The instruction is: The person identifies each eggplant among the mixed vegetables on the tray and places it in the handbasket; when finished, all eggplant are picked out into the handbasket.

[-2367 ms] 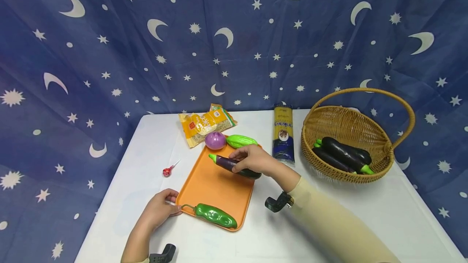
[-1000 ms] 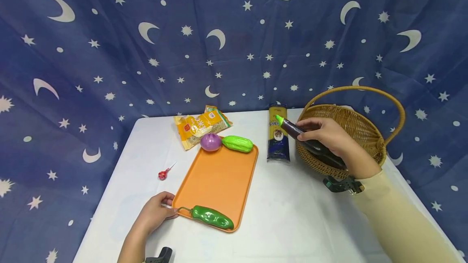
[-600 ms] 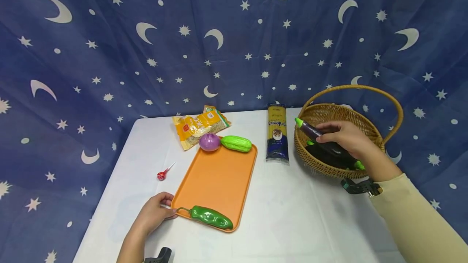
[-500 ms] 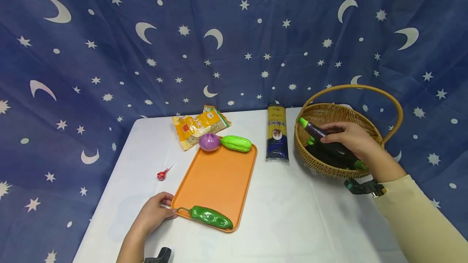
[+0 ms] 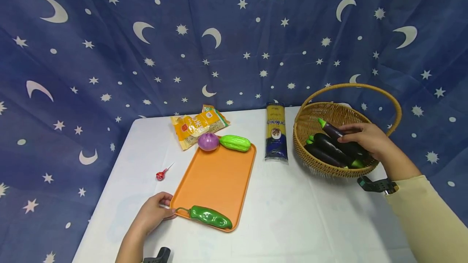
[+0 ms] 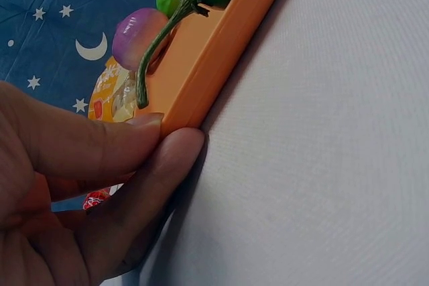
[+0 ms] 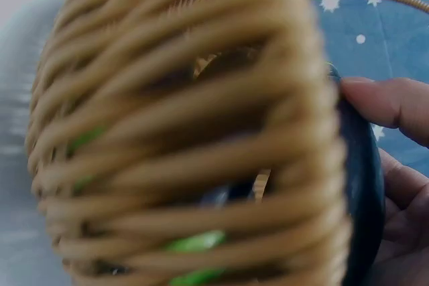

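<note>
My right hand (image 5: pixel 363 138) grips a dark purple eggplant (image 5: pixel 333 131) with a bright green stem, inside the wicker basket (image 5: pixel 310 159) at the right. Beneath it lie several more eggplants (image 5: pixel 330 148). In the right wrist view the basket's weave (image 7: pixel 188 125) covers much of the held eggplant (image 7: pixel 365 185), with thumb and fingers round its far side. At the near left corner of the orange tray (image 5: pixel 215 182), my left hand (image 5: pixel 151 213) pinches the rim between thumb and finger, plain in the left wrist view. A green pepper (image 5: pixel 210 216) lies along the tray's near edge, its stem pointing at that hand.
A purple onion (image 5: pixel 209 141) and a light green gourd-like vegetable (image 5: pixel 235 143) sit at the tray's far end. Behind them lie yellow grain bags (image 5: pixel 199 126). A blue and yellow pasta packet (image 5: pixel 276 133) stands between tray and basket; a red lollipop (image 5: pixel 160 175) lies left.
My right hand has carried the eggplant from over the tray rightward past the pasta packet and down into the basket. The left hand keeps its hold on the tray corner.
</note>
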A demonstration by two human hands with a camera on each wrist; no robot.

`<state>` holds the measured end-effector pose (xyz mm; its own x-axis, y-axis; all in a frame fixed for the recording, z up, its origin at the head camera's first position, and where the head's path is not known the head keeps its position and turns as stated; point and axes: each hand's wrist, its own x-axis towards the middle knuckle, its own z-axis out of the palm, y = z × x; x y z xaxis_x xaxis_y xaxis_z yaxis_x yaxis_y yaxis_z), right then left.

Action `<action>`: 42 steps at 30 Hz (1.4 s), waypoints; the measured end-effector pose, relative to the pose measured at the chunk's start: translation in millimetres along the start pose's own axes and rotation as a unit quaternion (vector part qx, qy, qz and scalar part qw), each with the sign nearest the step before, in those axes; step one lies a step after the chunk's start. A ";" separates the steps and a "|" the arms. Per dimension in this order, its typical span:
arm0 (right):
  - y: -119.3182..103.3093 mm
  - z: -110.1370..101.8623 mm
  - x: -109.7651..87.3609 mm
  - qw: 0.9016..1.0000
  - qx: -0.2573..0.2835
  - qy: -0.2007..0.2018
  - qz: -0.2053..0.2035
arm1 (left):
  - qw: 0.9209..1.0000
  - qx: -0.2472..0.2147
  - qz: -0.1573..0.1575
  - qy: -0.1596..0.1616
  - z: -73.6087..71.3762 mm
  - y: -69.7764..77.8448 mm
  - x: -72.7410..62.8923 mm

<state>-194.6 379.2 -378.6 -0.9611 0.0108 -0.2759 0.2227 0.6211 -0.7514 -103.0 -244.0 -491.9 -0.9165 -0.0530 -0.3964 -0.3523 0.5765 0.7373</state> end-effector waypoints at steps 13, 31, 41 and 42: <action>11.9 -7.8 2.0 0.999 -0.043 0.010 0.001 | 1.000 0.007 -0.003 -0.001 1.5 -0.4 -0.8; -6.8 1.4 0.6 0.996 -0.038 0.076 -0.024 | 1.000 -0.018 0.004 -0.002 2.4 -0.8 0.9; -40.0 24.4 3.6 0.997 0.002 0.028 -0.066 | 1.000 0.005 0.002 0.008 1.9 -2.2 1.8; -43.1 27.3 4.0 0.997 0.010 0.022 -0.070 | 1.000 0.004 0.004 0.008 2.6 -2.1 2.1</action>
<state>-203.5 331.0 -363.7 -0.9891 -0.0396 -0.1417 0.0895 0.6026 -0.7930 -103.7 -243.1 -495.7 -0.9225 -0.0613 -0.3811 -0.3428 0.5840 0.7358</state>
